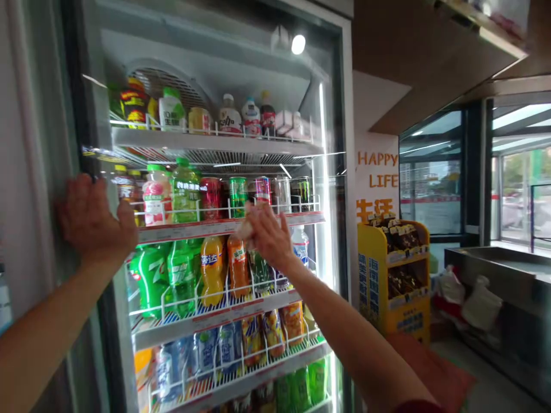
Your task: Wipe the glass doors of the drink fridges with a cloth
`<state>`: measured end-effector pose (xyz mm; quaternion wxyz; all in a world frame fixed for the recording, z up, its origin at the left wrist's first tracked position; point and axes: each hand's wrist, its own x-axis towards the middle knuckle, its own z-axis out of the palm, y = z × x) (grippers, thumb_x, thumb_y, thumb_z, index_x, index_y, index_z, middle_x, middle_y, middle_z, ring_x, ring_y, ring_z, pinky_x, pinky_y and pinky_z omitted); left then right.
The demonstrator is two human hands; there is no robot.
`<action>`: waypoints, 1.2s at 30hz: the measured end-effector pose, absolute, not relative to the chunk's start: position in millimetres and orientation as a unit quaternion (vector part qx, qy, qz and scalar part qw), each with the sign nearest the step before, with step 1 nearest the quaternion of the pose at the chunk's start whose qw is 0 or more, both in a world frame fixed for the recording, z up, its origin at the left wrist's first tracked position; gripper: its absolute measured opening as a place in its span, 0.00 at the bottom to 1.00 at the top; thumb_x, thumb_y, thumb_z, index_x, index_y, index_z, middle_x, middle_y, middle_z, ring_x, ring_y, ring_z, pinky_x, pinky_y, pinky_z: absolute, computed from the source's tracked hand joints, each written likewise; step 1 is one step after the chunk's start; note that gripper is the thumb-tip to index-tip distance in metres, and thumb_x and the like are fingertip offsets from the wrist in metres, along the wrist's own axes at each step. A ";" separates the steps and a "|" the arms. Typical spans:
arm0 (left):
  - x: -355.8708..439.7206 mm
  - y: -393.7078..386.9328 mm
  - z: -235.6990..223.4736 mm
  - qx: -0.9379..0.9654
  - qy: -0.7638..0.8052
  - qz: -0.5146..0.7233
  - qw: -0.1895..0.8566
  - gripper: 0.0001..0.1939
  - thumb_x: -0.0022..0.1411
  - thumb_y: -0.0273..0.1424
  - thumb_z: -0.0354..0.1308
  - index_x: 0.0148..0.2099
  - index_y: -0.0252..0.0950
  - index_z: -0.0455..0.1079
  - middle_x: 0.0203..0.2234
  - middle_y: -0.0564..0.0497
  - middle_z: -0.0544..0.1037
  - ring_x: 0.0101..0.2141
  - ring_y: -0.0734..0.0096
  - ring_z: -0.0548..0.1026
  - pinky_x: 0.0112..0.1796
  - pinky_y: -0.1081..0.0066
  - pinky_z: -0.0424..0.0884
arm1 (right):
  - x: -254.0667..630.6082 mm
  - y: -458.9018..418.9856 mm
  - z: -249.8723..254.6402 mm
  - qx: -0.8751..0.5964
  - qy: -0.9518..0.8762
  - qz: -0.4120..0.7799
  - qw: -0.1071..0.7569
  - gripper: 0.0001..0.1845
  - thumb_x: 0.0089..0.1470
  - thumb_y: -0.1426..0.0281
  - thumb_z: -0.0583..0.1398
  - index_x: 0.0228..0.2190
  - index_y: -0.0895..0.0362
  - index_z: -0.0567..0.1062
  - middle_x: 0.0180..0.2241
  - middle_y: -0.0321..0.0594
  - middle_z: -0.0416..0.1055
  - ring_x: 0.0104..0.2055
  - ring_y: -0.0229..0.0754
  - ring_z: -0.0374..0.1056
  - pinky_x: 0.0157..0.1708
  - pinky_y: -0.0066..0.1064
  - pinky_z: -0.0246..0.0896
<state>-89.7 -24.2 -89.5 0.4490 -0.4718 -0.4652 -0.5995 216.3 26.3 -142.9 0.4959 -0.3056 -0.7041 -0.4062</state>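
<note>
Ahead of me stands a drinks fridge with a glass door (258,74), which mirrors ceiling lights. My left hand (97,218) rests with fingers spread against the left edge of the door frame. At the middle of the glass, my right hand (270,235) presses a pale cloth (246,228), mostly hidden under the fingers and slightly blurred. Behind the glass near that hand are a green can (237,196), a pink can (262,189) and an orange soda bottle (238,264).
Wire-fronted shelves (215,137) carry several bottles and cans, including green bottles (148,275). To the right, a yellow display stand (372,269) holds dark packets. Farther right are a metal counter (486,258) and white plastic bags (482,304). Orange lettering marks the wall.
</note>
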 end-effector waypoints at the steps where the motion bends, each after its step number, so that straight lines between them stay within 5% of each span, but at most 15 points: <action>1: -90.5 -24.1 -89.7 -0.470 -0.464 -0.600 0.450 0.30 0.59 0.40 0.46 0.61 0.31 0.53 0.60 0.42 0.55 0.61 0.57 0.51 0.57 0.50 0.47 | 218.2 28.4 -137.3 -0.346 -0.660 -0.380 0.548 0.34 0.58 0.71 0.45 0.62 0.50 0.36 0.61 0.39 0.52 0.65 0.48 0.41 0.61 0.53 0.40; 3: -92.2 -23.7 -89.9 -0.467 -0.460 -0.603 0.454 0.29 0.59 0.39 0.46 0.60 0.30 0.55 0.60 0.42 0.56 0.60 0.57 0.52 0.57 0.51 0.49 | 217.2 31.5 -127.2 -0.424 -0.550 -0.320 0.644 0.32 0.59 0.73 0.43 0.62 0.53 0.37 0.62 0.45 0.50 0.65 0.53 0.41 0.58 0.58 0.42; 5: -94.4 -22.6 -89.9 -0.467 -0.456 -0.605 0.457 0.28 0.59 0.38 0.47 0.59 0.30 0.56 0.59 0.42 0.58 0.60 0.57 0.53 0.57 0.51 0.50 | 206.1 30.1 -127.5 -0.433 -0.534 -0.320 0.652 0.32 0.58 0.72 0.44 0.62 0.55 0.40 0.62 0.46 0.49 0.65 0.53 0.39 0.58 0.56 0.44; 10: -100.0 -18.6 -90.1 -0.471 -0.444 -0.600 0.470 0.28 0.58 0.36 0.48 0.58 0.28 0.57 0.58 0.41 0.58 0.59 0.57 0.54 0.56 0.51 0.51 | 189.4 21.5 -145.3 -0.217 -0.731 -0.497 0.415 0.28 0.59 0.68 0.48 0.60 0.46 0.49 0.60 0.32 0.55 0.65 0.40 0.42 0.62 0.43 0.41; 16: -98.8 -20.6 -89.5 -0.466 -0.459 -0.595 0.467 0.27 0.59 0.35 0.48 0.58 0.27 0.57 0.58 0.40 0.58 0.59 0.58 0.54 0.56 0.52 0.52 | 216.2 39.2 -115.1 -0.419 -0.504 -0.357 0.666 0.29 0.59 0.73 0.43 0.61 0.54 0.44 0.62 0.45 0.48 0.64 0.53 0.42 0.56 0.57 0.44; 22: -102.7 -18.2 -90.9 -0.467 -0.445 -0.597 0.478 0.27 0.59 0.34 0.50 0.58 0.28 0.57 0.58 0.40 0.58 0.59 0.56 0.55 0.56 0.50 0.53 | 186.0 24.5 -146.3 -0.253 -0.730 -0.435 0.462 0.32 0.58 0.69 0.50 0.61 0.46 0.45 0.61 0.35 0.51 0.65 0.44 0.40 0.62 0.46 0.42; 26: -106.4 -18.6 -90.4 -0.472 -0.434 -0.597 0.483 0.26 0.59 0.33 0.50 0.58 0.28 0.58 0.58 0.39 0.59 0.59 0.53 0.55 0.55 0.46 0.53 | 198.2 32.0 -125.4 -0.391 -0.569 -0.349 0.634 0.28 0.59 0.72 0.45 0.60 0.51 0.49 0.63 0.41 0.47 0.64 0.50 0.42 0.59 0.54 0.45; 30: -55.7 -23.9 -90.2 -0.557 -0.330 -0.576 0.499 0.24 0.61 0.30 0.47 0.59 0.32 0.54 0.60 0.42 0.54 0.60 0.55 0.52 0.57 0.45 0.47 | 178.4 35.7 -123.2 -0.332 -0.594 -0.346 0.646 0.29 0.59 0.72 0.47 0.61 0.50 0.48 0.61 0.42 0.51 0.65 0.49 0.40 0.58 0.51 0.50; 34: 44.3 -17.1 -100.0 -0.729 -0.205 -0.473 0.450 0.25 0.64 0.34 0.42 0.62 0.36 0.48 0.59 0.47 0.58 0.60 0.69 0.54 0.57 0.63 0.58 | 168.9 27.9 -141.7 -0.296 -0.661 -0.355 0.591 0.29 0.57 0.71 0.49 0.60 0.53 0.50 0.60 0.41 0.53 0.65 0.44 0.42 0.61 0.45 0.48; 36: 82.6 -7.5 -107.4 -0.738 -0.214 -0.461 0.444 0.26 0.65 0.38 0.40 0.62 0.34 0.47 0.58 0.45 0.60 0.60 0.66 0.53 0.57 0.61 0.57 | 188.8 24.5 -144.1 -0.270 -0.696 -0.363 0.557 0.28 0.57 0.71 0.48 0.59 0.54 0.52 0.61 0.41 0.52 0.64 0.41 0.45 0.61 0.41 0.49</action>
